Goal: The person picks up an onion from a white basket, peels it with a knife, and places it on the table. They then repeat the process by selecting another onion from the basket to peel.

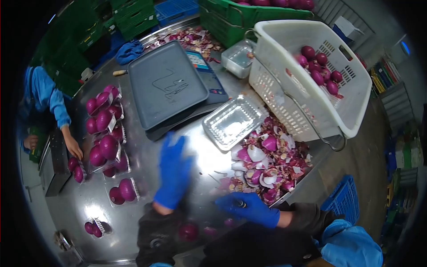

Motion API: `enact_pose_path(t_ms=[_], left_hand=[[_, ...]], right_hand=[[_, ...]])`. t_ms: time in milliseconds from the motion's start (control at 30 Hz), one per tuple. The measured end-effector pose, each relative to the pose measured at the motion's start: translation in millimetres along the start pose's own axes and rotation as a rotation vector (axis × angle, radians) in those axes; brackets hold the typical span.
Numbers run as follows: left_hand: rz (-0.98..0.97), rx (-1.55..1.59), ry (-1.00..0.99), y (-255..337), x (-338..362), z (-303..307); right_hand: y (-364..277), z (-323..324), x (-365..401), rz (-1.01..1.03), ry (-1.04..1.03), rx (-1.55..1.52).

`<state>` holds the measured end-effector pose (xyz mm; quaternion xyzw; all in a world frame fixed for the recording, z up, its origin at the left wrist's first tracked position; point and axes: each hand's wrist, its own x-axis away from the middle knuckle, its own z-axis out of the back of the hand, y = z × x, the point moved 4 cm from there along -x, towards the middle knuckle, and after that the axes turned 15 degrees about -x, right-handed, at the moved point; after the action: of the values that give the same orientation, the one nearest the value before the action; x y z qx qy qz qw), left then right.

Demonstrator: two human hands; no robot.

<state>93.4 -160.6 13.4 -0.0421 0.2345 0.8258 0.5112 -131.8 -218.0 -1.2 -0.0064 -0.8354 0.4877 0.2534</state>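
Observation:
My left hand, in a blue glove, is over the steel table in front of the grey scale. It is blurred, but its fingers look stretched out and nothing shows in them. Closed around a black handle, my gloved right hand is beside the pile of onion peelings; the rest of that tool is hidden. A red onion lies near my body, below my left hand. Above the peelings rests a clear plastic tray, with no onions in it.
A grey-topped scale stands at the back. Packed red onions line the left, where a co-worker's hand touches one pack. A white basket holds red onions at right; a green crate stands behind.

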Motion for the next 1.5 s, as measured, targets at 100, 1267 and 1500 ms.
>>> enact_pose_path(t_ms=[100,1267,1500], left_hand=[[-0.254,-0.067,-0.139,64,-25,-70],[0.010,0.040,0.032,174,-109,13],[-0.223,0.511,-0.528,384,-318,-106]], right_hand=[[-9,13,21,0.055,0.026,0.024],[4,179,104,0.469,-0.013,0.464],[57,240,99,0.336,-0.294,0.663]])
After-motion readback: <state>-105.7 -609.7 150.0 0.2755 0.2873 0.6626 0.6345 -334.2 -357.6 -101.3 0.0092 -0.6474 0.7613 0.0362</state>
